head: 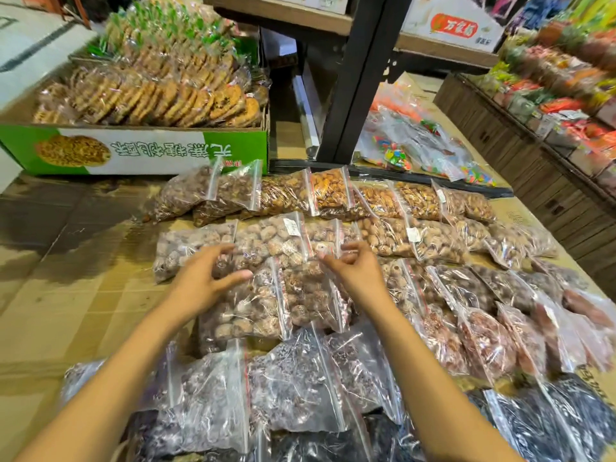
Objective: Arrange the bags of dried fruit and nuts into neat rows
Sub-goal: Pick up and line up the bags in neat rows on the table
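the white carton point(450, 25) reads "万家福" (its red label); other print unclear.

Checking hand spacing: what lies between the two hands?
In the head view, clear zip bags of brown dried fruit fill the gap between left hand and right hand.

Clear zip-seal bags of dried fruit and nuts point(333, 258) lie flat, overlapping, in slanted rows below the green cookie box point(133, 150); golden-brown nuts point(336, 195) nearest the box; pale lumps point(276, 238) next; brown wrinkled fruit point(253, 308) below; dark raisin-like bags point(293, 388) farthest.
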A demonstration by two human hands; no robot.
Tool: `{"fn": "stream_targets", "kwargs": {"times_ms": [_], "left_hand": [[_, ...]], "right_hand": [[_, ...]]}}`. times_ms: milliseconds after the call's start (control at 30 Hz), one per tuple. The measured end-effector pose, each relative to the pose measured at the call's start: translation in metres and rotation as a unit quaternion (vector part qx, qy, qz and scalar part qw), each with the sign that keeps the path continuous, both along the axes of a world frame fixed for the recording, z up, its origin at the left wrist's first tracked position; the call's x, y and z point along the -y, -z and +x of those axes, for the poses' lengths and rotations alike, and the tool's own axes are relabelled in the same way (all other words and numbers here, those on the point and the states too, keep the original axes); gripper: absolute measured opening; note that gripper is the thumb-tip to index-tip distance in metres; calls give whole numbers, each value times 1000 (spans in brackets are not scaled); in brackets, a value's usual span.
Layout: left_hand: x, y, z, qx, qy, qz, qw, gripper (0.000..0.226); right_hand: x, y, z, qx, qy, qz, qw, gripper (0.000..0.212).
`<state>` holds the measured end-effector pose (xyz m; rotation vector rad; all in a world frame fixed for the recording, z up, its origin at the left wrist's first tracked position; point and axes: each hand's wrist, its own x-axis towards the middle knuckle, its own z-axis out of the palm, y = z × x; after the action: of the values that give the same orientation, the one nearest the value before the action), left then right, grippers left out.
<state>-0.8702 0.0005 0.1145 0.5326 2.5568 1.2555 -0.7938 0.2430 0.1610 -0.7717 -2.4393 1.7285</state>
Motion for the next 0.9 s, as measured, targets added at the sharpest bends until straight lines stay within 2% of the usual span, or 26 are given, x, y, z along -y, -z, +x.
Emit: {"fn": "stream_targets", "kwargs": {"times_ms": [167,233,300,367,500,633,700,800,833,900], "left_hand": [[33,9,-66,-65,-35,-85,994,106],[41,19,-90,-57,-20,-119,991,110],[45,34,-107,-38,-16,-145,989,112],[43,46,-113,-22,-31,-160,986,109],[35,54,-121,-36,-69,-167,983,87],[34,47,-123,7,-89,-87,992,61],[36,47,-122,60,-96,13,994,47],[32,48,-120,96,-123,169,973,35],[27,48,-119,92,-120,193,970,36],[12,44,-113,95,-79,182,975,36]], "right_hand": [[9,-5,-58,61,-30,36,997,67],[18,4,-76,112,-49,71,990,62],[27,15,-86,139,-57,107,983,48],[31,28,-92,155,-58,129,978,44],[32,30,-98,168,-31,114,979,54],[32,28,-97,135,-46,103,984,34],[32,28,-97,116,-58,70,989,27],[29,25,-97,83,-29,10,996,23],[29,23,-97,78,-20,-6,997,22],[28,22,-97,94,-16,9,995,14]]}}
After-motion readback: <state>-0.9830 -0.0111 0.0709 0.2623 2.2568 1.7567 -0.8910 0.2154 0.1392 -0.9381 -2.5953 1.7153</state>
